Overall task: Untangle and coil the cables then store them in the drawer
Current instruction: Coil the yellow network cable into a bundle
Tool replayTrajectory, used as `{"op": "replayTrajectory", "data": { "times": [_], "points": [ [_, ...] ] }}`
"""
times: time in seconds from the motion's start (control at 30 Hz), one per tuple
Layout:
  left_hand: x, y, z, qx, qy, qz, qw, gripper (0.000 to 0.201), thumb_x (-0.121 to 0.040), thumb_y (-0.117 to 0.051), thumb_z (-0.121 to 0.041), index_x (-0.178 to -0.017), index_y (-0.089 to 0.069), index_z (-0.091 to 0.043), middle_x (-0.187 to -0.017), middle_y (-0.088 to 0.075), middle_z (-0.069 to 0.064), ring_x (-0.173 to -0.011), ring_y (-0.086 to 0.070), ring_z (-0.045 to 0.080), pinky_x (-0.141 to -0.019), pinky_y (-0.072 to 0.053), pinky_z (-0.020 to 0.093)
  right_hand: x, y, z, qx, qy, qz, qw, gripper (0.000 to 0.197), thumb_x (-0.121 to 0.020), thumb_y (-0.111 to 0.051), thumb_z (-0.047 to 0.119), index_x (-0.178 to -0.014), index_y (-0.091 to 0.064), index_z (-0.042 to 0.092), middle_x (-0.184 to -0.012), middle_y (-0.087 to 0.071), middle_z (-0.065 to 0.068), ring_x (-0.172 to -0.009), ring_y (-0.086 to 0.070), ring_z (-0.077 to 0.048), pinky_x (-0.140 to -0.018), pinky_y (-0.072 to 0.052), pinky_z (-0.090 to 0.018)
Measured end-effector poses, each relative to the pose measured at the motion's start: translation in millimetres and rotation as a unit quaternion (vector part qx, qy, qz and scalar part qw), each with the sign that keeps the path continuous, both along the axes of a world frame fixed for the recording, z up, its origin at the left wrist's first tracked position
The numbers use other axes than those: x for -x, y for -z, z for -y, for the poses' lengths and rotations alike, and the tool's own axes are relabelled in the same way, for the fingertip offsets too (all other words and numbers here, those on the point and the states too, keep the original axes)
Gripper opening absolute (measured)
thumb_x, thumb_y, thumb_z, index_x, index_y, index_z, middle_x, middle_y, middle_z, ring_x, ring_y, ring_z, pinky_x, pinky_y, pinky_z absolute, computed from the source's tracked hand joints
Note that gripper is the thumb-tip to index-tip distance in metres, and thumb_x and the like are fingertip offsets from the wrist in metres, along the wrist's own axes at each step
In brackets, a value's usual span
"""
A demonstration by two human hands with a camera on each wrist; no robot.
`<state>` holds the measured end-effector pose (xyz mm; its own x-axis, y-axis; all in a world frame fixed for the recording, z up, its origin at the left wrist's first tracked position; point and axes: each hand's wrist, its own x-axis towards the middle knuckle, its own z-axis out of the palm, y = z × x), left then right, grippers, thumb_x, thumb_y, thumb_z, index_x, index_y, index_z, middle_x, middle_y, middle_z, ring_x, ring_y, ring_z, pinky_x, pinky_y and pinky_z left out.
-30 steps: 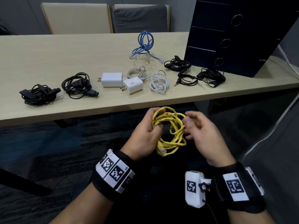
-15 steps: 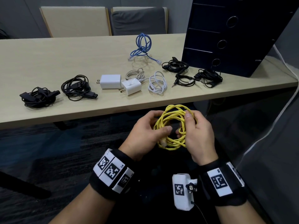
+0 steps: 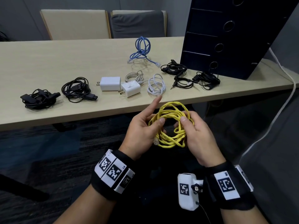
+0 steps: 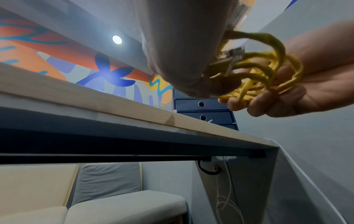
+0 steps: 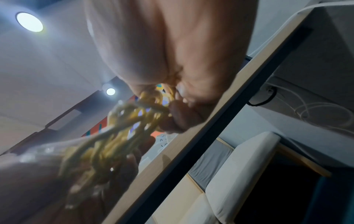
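Yellow cable (image 3: pixel 171 125), loosely looped with a clear plug dangling, sits mid-frame, pinched by left hand (image 3: pixel 142 128) and right hand (image 3: pixel 197 136).

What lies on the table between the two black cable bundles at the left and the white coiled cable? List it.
Head view: two white chargers and a grey-white cable coiled behind them.

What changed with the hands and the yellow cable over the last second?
The right hand closed in from the side and now grips the yellow cable coil. The left hand still pinches the coil, but its index finger has lifted straight. The cables on the table stayed put.
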<state>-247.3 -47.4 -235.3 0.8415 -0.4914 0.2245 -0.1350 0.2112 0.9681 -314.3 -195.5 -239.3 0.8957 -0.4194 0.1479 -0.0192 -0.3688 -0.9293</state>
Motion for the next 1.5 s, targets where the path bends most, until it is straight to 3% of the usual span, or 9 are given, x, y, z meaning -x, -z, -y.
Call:
{"op": "replayTrajectory", "data": {
  "times": [0.1,0.3,0.5,0.7,0.83,0.97,1.1,1.27,1.5],
  "points": [
    [1,-2,3,-0.01,-0.003,0.013,1.0,0.043,-0.093,-0.056,0.003,-0.116,-0.064,-0.032,-0.091,-0.071,-0.009,-0.072,-0.062,0.006,-0.069,-0.052,0.026,0,-5,-1,-0.013,0.036,0.016,0.999,0.019,-0.102,-0.044,0.024,-0.096,-0.062,0.024,-0.08,-0.07,0.003,-0.077,-0.065,-0.016,-0.078,-0.052,-0.043],
    [-6,-13,15,-0.042,-0.026,0.017,0.999,0.037,-0.092,-0.06,-0.004,-0.107,-0.069,-0.036,-0.097,-0.074,-0.006,-0.08,-0.065,0.006,-0.089,-0.052,0.037,-2,-16,9,-0.031,0.043,0.009,0.999,0.023,-0.1,-0.045,0.03,-0.092,-0.066,0.025,-0.077,-0.07,0.0,-0.068,-0.062,-0.016,-0.065,-0.05,-0.038],
    [-15,-19,28,-0.04,-0.022,0.002,0.999,0.034,-0.091,-0.061,-0.002,-0.107,-0.069,-0.03,-0.103,-0.074,-0.009,-0.097,-0.067,0.005,-0.089,-0.049,0.022,-6,-22,27,-0.077,-0.006,-0.002,0.997,0.029,-0.095,-0.048,0.051,-0.097,-0.067,0.029,-0.079,-0.07,-0.002,-0.061,-0.06,-0.016,-0.05,-0.046,-0.033],
    [-28,-26,34,-0.044,-0.041,0.02,0.998,0.03,-0.09,-0.061,0.001,-0.105,-0.071,-0.023,-0.102,-0.074,-0.001,-0.098,-0.068,0.011,-0.083,-0.051,0.02,-17,-28,40,-0.065,-0.041,-0.02,0.997,0.045,-0.079,-0.058,0.07,-0.111,-0.059,0.039,-0.083,-0.068,0.004,-0.054,-0.054,-0.018,-0.049,-0.045,-0.035],
    [-39,-45,23,-0.04,-0.055,0.057,0.996,0.026,-0.087,-0.063,-0.01,-0.097,-0.073,-0.032,-0.1,-0.074,0.004,-0.097,-0.068,0.024,-0.09,-0.053,0.037,-27,-46,36,-0.072,-0.066,0.0,0.995,0.055,-0.07,-0.058,0.075,-0.118,-0.053,0.046,-0.088,-0.066,0.006,-0.061,-0.057,-0.011,-0.056,-0.051,-0.033],
    [-52,-68,6,-0.019,-0.045,0.088,0.995,0.029,-0.091,-0.06,-0.004,-0.11,-0.066,-0.026,-0.104,-0.073,0.001,-0.1,-0.067,0.015,-0.088,-0.054,0.031,-48,-65,24,-0.152,-0.104,0.005,0.983,0.063,-0.078,-0.059,0.055,-0.129,-0.051,0.018,-0.073,-0.064,0.01,-0.06,-0.051,-0.013,-0.047,-0.043,-0.031],
    [-66,-91,-18,-0.001,-0.024,0.117,0.993,0.034,-0.095,-0.05,0.005,-0.116,-0.057,-0.021,-0.095,-0.071,-0.001,-0.086,-0.068,0.012,-0.071,-0.054,0.023,-64,-95,6,-0.298,-0.237,-0.02,0.924,0.045,-0.084,-0.057,0.041,-0.115,-0.056,0.008,-0.087,-0.069,0.0,-0.064,-0.054,-0.011,-0.046,-0.033,-0.022],
    [-95,-109,-60,-0.026,-0.068,0.101,0.992,0.022,-0.096,-0.05,0.003,-0.086,-0.042,-0.016,-0.081,-0.06,0.012,-0.061,-0.057,0.015,-0.049,-0.048,0.025,-99,-127,-34,-0.265,-0.289,-0.003,0.92,0.023,-0.091,-0.061,0.019,-0.106,-0.055,0.004,-0.096,-0.062,-0.012,-0.06,-0.053,-0.013,-0.046,-0.043,-0.022],
    [-143,-125,-103,-0.144,-0.112,0.104,0.978,0.013,-0.1,-0.047,-0.013,-0.092,-0.04,-0.019,-0.08,-0.056,0.005,-0.062,-0.049,0.019,-0.05,-0.044,0.025,-154,-154,-87,-0.109,-0.242,0.005,0.964,0.007,-0.093,-0.061,0.008,-0.087,-0.062,0.009,-0.073,-0.061,-0.003,-0.057,-0.055,-0.012,-0.049,-0.048,-0.027]
  ]
}}
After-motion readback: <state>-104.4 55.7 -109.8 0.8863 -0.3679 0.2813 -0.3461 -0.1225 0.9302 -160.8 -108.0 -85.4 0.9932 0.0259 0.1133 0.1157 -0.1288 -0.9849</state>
